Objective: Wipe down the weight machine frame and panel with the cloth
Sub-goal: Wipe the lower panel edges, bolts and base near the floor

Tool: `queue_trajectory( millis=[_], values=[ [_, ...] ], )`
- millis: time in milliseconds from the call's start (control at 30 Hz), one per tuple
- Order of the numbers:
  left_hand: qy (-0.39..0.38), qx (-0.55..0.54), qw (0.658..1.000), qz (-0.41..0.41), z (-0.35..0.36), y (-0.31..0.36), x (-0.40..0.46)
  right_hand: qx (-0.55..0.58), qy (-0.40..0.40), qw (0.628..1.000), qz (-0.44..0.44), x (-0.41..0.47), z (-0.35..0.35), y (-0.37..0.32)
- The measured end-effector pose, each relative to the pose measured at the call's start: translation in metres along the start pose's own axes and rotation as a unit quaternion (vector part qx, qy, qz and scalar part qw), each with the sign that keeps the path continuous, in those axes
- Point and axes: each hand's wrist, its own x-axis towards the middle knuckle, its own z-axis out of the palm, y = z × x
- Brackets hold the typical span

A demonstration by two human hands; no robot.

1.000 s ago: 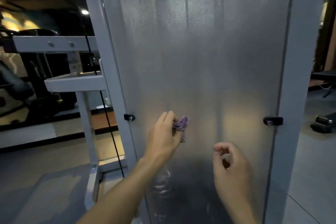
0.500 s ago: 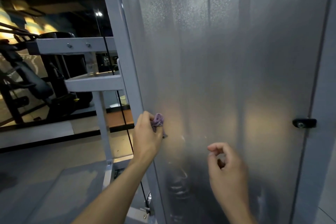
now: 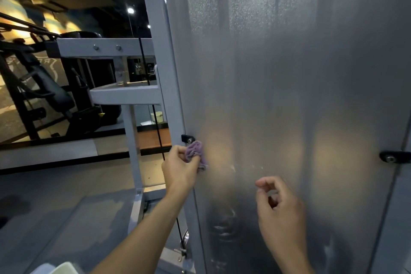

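Can't really see what's behind the frosted panel [image 3: 278,95] from my end, just dark vertical shapes and blurry warm glows, and its top and bottom run out of shot. The cloth [image 3: 195,151] is a small purple knit wad, mostly buried in my left hand [image 3: 181,170], fingers curled round it, pressed at the panel's left edge just under the black clip [image 3: 188,138] on the grey frame [image 3: 162,78]. Right hand [image 3: 278,209] hovers loosely curled, holding nothing.

The room is dimly lit — small ceiling lamps [image 3: 130,10] are seen far left. Warm glare is spread on the frosted panel [image 3: 289,73]; edges are bowed.
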Motion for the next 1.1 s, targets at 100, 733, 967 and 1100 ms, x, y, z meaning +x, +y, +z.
queue_trajectory(
  millis=[100, 733, 967, 1100],
  values=[
    [0.048, 0.014, 0.998, -0.043, -0.01, -0.011, 0.012, -0.002, 0.001, 1.0, -0.006, 0.001, 0.0, 0.0],
    [0.012, 0.0, 1.0, 0.024, -0.006, -0.004, 0.018, 0.017, -0.018, 1.0, -0.005, 0.001, 0.021, -0.001],
    [-0.029, 0.008, 0.999, -0.031, -0.001, -0.03, 0.001, 0.021, -0.018, 1.0, -0.006, 0.001, 0.021, -0.002],
    [-0.016, -0.024, 1.0, -0.005, -0.002, -0.013, 0.012, 0.019, -0.018, 1.0, -0.007, 0.001, 0.018, 0.0]
  ],
)
